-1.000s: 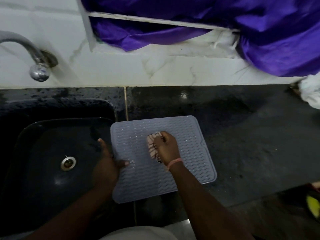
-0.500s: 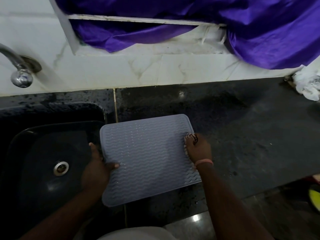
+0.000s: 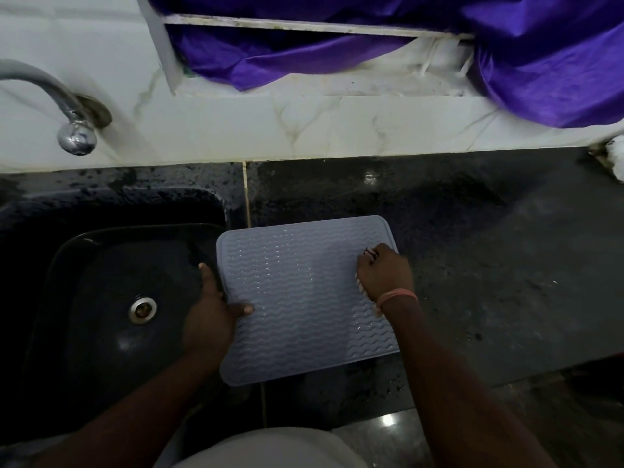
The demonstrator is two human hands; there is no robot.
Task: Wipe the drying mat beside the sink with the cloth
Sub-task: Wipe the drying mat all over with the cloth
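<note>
The right hand [image 3: 385, 275] is gripping the bunched cloth [image 3: 370, 253] at the mat's [image 3: 304, 298] right edge, while the left hand [image 3: 211, 319] is pinching the mat's left edge beside the sink [image 3: 101, 265].

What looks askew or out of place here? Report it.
The drying mat lies crooked, its left edge jutting over the sink where the left hand grips it. The right hand holds the cloth at its right edge. Nothing looks spilled or damaged.

Dim kitchen: black speckled stone counter [image 3: 472, 265]; black sink [image 3: 111, 298], steel drain [image 3: 142, 310]; chrome tap [image 3: 64, 109] on white marble-tile wall [image 3: 304, 126]; purple cloth [image 3: 540, 62] over ledge.
</note>
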